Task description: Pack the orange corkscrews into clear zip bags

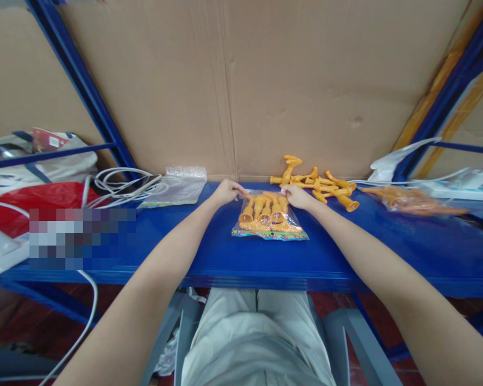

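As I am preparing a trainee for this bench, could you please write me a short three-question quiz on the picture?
1. Fill in the blank: the table, in front of a cardboard wall, has a ____ top.
2. True or false: the left hand and the right hand are both at the far edge of the clear bag.
3. Where do the loose orange pieces lie?
a) On the floor
b) On the table, near the cardboard wall
c) On the person's lap

Key: 1. blue; 2. true; 3. b
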The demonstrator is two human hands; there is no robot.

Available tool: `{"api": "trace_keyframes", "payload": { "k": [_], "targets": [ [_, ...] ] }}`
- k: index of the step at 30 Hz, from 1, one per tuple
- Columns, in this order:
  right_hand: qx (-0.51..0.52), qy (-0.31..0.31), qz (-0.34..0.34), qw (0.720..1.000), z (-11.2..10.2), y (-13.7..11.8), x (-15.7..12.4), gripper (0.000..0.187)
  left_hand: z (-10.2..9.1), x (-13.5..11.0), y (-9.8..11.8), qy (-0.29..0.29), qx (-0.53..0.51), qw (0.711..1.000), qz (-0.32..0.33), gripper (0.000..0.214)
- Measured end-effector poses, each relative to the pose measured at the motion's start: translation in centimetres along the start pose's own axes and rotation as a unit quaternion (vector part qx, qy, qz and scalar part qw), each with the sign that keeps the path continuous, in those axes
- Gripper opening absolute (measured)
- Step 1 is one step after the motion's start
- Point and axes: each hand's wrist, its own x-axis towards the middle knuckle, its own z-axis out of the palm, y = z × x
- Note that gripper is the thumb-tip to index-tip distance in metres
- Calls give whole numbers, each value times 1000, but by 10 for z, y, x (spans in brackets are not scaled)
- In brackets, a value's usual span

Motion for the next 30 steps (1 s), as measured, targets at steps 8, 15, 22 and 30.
{"api": "trace_keyframes", "payload": {
  "k": [8, 15, 22, 30],
  "targets": [
    [-41, -7, 6, 999, -5, -13, -1, 22, 1, -4, 10, -8, 149, 982, 119, 37],
    [64, -22, 125, 990, -14, -23, -6, 35, 5, -8, 16, 33, 228, 946, 228, 35],
    [86, -25, 168, 982, -13, -31, -11, 52, 11, -5, 13, 115, 238, 895, 359, 32],
    [227, -82, 149, 959, -19, -31, -13, 35, 18, -11, 23, 156, 176, 885, 403, 31]
  ]
}}
